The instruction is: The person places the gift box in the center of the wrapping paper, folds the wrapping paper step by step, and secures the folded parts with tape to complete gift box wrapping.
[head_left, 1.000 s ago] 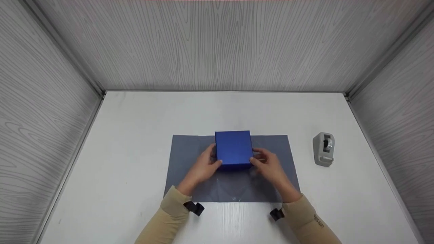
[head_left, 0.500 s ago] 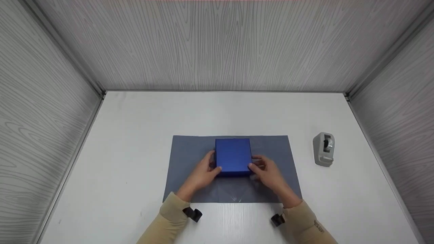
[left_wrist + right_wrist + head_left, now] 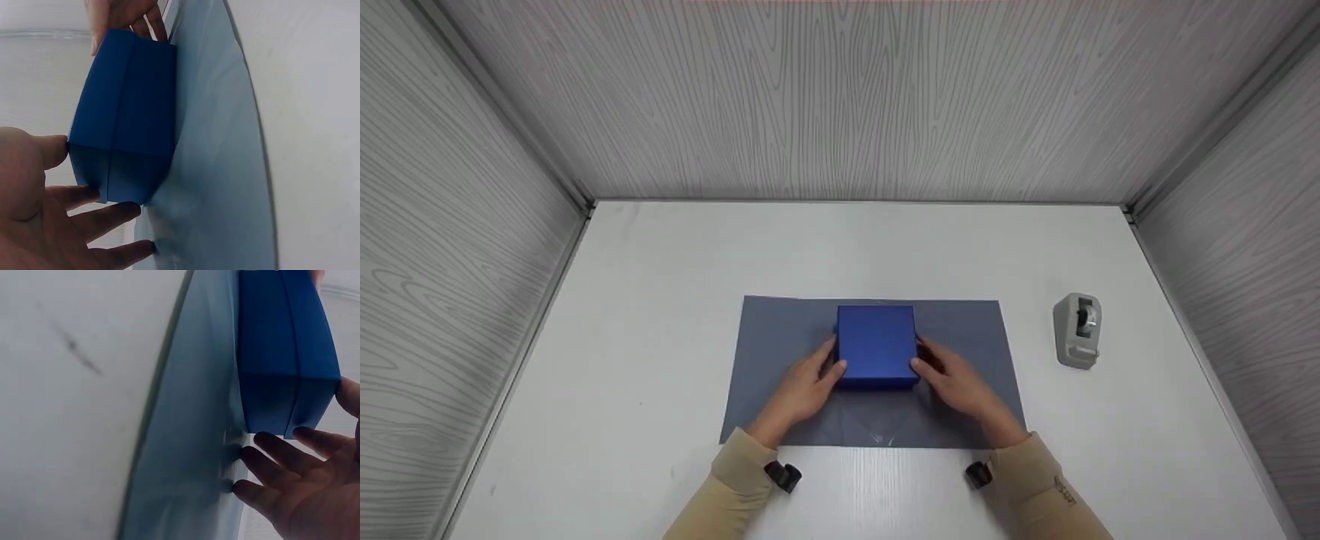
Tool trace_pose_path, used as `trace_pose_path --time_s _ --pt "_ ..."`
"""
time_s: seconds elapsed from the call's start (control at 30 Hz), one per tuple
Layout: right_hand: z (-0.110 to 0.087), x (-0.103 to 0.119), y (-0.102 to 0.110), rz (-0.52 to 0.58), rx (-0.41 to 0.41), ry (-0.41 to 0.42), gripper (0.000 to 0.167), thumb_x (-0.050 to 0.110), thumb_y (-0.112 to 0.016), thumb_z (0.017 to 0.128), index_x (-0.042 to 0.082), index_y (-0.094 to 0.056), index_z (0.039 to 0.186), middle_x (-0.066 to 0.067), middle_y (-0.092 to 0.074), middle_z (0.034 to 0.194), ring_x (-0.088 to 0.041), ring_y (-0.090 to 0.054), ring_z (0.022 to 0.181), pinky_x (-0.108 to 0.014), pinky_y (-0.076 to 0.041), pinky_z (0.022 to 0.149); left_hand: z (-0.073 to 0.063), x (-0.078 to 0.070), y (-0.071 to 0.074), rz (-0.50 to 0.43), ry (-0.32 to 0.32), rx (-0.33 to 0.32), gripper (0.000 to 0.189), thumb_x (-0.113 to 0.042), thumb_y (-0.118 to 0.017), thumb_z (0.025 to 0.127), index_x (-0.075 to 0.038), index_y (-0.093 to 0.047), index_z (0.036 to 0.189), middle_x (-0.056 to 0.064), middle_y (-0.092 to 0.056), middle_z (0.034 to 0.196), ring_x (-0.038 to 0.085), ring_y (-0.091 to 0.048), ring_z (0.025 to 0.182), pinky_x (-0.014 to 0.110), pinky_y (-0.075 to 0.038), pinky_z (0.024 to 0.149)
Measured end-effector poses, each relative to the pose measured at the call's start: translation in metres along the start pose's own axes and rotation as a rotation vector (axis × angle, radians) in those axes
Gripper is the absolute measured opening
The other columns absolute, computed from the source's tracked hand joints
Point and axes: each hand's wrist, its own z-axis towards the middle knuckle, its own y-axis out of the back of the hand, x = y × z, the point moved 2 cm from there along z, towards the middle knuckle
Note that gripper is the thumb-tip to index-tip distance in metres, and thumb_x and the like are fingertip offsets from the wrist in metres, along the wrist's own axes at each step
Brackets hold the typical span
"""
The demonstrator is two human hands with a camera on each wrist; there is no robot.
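Note:
A blue lidded box (image 3: 876, 341) rests near the middle of a grey-blue sheet (image 3: 780, 319) on the white table. My left hand (image 3: 802, 386) holds its left side, thumb at the near corner and fingertips along the side face. In the left wrist view the lid seam of the box (image 3: 126, 101) shows, with the lower fingers of my left hand (image 3: 62, 219) spread out below it. My right hand (image 3: 960, 379) holds the right side the same way. The right wrist view has the outer fingertips (image 3: 241, 486) of that hand down at the sheet.
A grey tape dispenser (image 3: 1078, 331) with a roll of tape stands on the table to the right of the sheet. Grey wood-grain panels (image 3: 847, 105) enclose the table at the back and both sides.
The box has come toward me and settled on the sheet between both hands, mostly in the first half second. Since then it has barely moved, while the fingers have shifted slightly along its sides.

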Motion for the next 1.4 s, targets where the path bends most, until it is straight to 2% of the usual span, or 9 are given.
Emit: trace_pose_path --time_s 0.4,0.63,0.8,1.1,1.2,1.4 --pt "0.017 0.000 0.009 0.024 0.012 -0.009 0.066 0.038 -0.053 0.102 0.002 -0.031 0.152 -0.022 -0.037 0.151 -0.038 -0.033 0.140 -0.053 -0.028 0.111 0.018 -0.001 0.006 0.015 0.016 -0.008 0.061 -0.041 -0.043 0.105 -0.008 -0.029 0.155 0.021 -0.038 0.151 0.041 -0.036 0.137 0.052 -0.029 0.110" --pt "0.026 -0.003 0.009 0.070 -0.001 0.021 0.064 0.033 -0.054 0.102 0.000 -0.031 0.152 -0.023 -0.044 0.146 -0.037 -0.044 0.132 -0.051 -0.034 0.108 0.027 -0.001 0.009 0.024 0.010 -0.029 0.060 -0.039 -0.045 0.104 -0.008 -0.031 0.154 0.020 -0.039 0.150 0.040 -0.037 0.136 0.052 -0.031 0.110" --pt "0.027 -0.004 0.008 0.113 -0.019 0.052 0.062 0.028 -0.056 0.102 -0.001 -0.032 0.151 -0.024 -0.045 0.144 -0.039 -0.046 0.130 -0.051 -0.037 0.106 0.027 -0.002 0.008 -0.021 -0.018 -0.056 0.058 -0.033 -0.048 0.104 -0.005 -0.033 0.153 0.019 -0.039 0.150 0.036 -0.036 0.138 0.049 -0.030 0.110" --pt "0.024 -0.007 0.007 0.190 -0.040 0.039 0.059 0.021 -0.062 0.098 -0.001 -0.040 0.148 -0.024 -0.052 0.136 -0.038 -0.055 0.120 -0.050 -0.046 0.097 0.027 -0.004 0.005 -0.063 -0.032 -0.069 0.056 -0.028 -0.053 0.102 -0.002 -0.038 0.149 0.020 -0.043 0.147 0.034 -0.039 0.136 0.049 -0.032 0.110" --pt "0.023 -0.007 0.008 0.190 -0.053 0.038 0.058 0.020 -0.064 0.097 0.000 -0.043 0.146 -0.022 -0.055 0.134 -0.036 -0.057 0.117 -0.049 -0.047 0.096 0.026 -0.003 0.004 -0.076 -0.049 -0.070 0.055 -0.026 -0.055 0.102 0.000 -0.039 0.148 0.021 -0.047 0.143 0.034 -0.044 0.133 0.049 -0.035 0.107" --pt "0.020 -0.009 0.009 0.244 -0.058 0.036 0.059 0.017 -0.066 0.095 -0.002 -0.042 0.145 -0.022 -0.055 0.132 -0.036 -0.057 0.116 -0.049 -0.046 0.096 0.026 -0.001 0.002 -0.122 -0.071 -0.054 0.055 -0.025 -0.054 0.102 0.001 -0.038 0.148 0.022 -0.058 0.130 0.030 -0.059 0.114 0.046 -0.047 0.095"
